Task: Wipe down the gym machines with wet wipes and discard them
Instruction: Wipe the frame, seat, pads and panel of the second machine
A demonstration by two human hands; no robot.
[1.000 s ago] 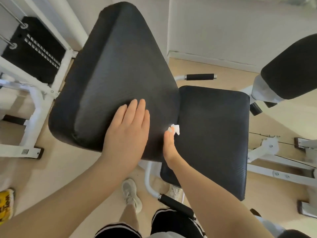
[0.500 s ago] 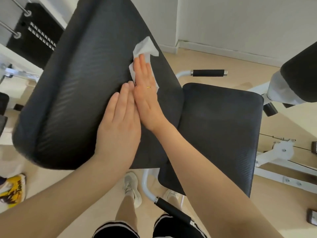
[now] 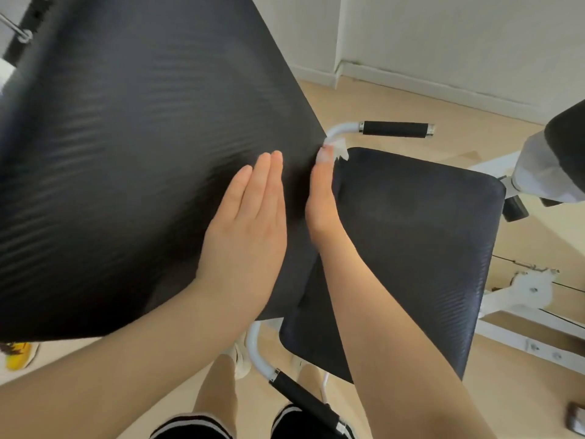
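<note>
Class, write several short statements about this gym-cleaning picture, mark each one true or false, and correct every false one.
1. The left hand lies flat on the black back pad. True.
2. The white wet wipe is under the left hand. False: it is at the fingertips of the right hand, at the pad's right edge.
3. The seat pad is black. True.
4. Both hands grip the black handle. False: neither hand touches it.
5. A yellow object lies on the floor at the left. True.
</note>
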